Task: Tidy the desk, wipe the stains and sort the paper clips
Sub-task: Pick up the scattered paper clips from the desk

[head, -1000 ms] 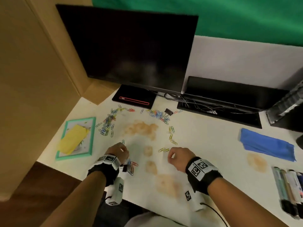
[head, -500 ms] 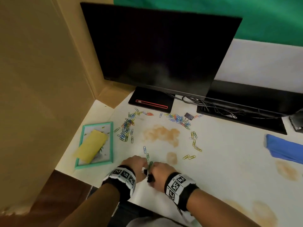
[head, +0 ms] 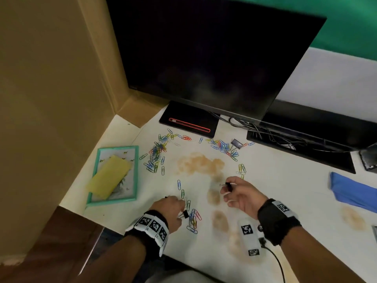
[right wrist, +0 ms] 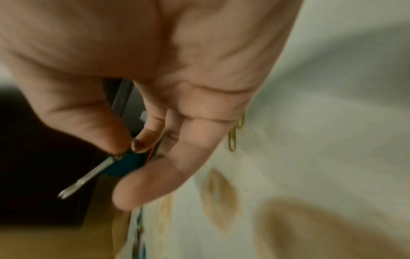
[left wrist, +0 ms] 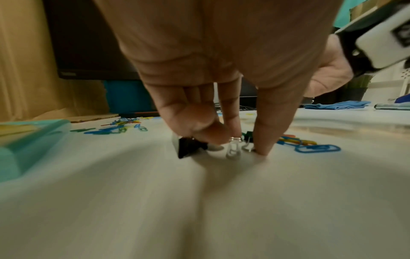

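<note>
left hand (head: 170, 209): fingertips pinch black binder clip (left wrist: 188, 146) on desk (head: 275, 180) near front edge | right hand (head: 240, 194): raised, pinches small black clip (head: 228, 186)

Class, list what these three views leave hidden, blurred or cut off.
- Head view: the markers are cut off by the right edge.
- Right wrist view: motion blur smears the small black binder clip that the right hand pinches.
- Left wrist view: the left hand hides the small black binder clip's top.
</note>
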